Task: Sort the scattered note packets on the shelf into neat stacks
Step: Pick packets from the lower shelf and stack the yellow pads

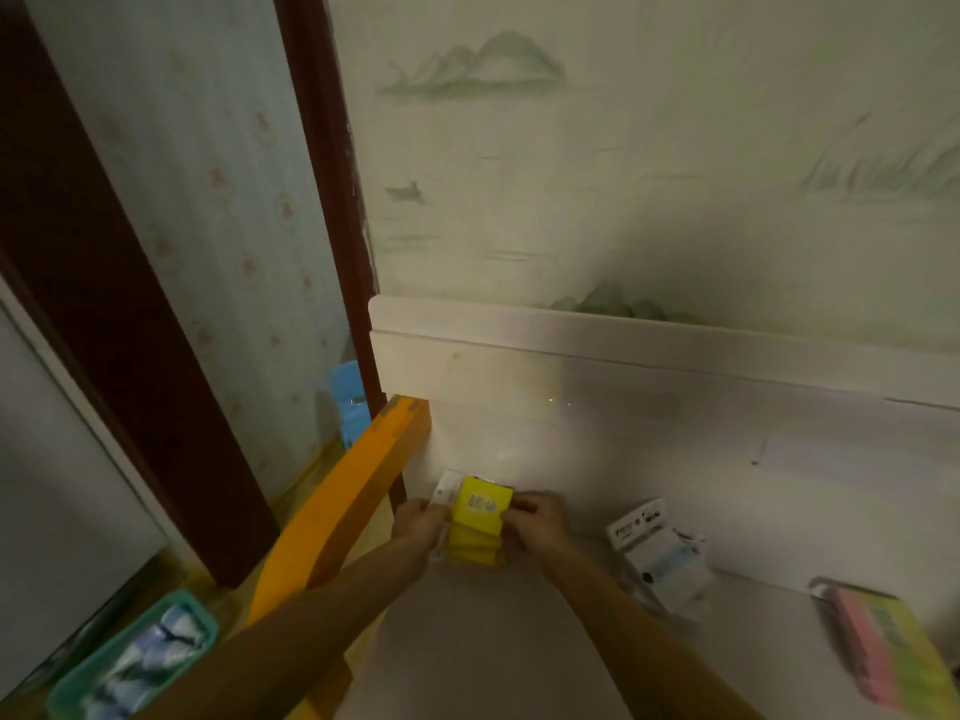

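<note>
A yellow note packet (480, 506) in clear wrap is held at the back left corner of the pale shelf (493, 641), near the white back panel. My left hand (422, 527) grips its left edge and my right hand (537, 522) grips its right edge. More yellow packets (472, 545) lie stacked under it between my hands. A white and pale blue packet (660, 553) lies to the right on the shelf. At the far right lies a pink, green and yellow packet (883, 646).
An orange wooden rail (337, 511) runs along the shelf's left side. Beyond it stand a blue plastic stool (349, 402) and, lower left, a teal basket (130, 662) with blue-white items. A white back panel (623, 387) and a painted wall rise behind.
</note>
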